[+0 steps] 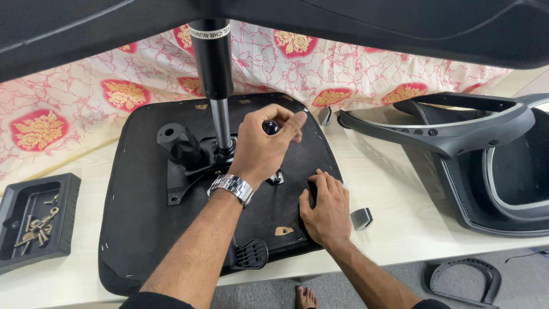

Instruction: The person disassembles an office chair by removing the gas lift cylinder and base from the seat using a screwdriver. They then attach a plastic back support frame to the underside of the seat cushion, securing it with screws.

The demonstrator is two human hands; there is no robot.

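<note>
Left hand [264,150] gripping black knob [270,127], right hand [326,209] flat on upturned chair seat [143,229]

Left hand [264,147] grips a black knob [270,127] above the upturned seat base [143,229]; right hand [327,207] presses flat on the seat's edge; gas cylinder [213,68] stands upright beside; screw tray [35,220] sits left on the table [389,183].
</note>
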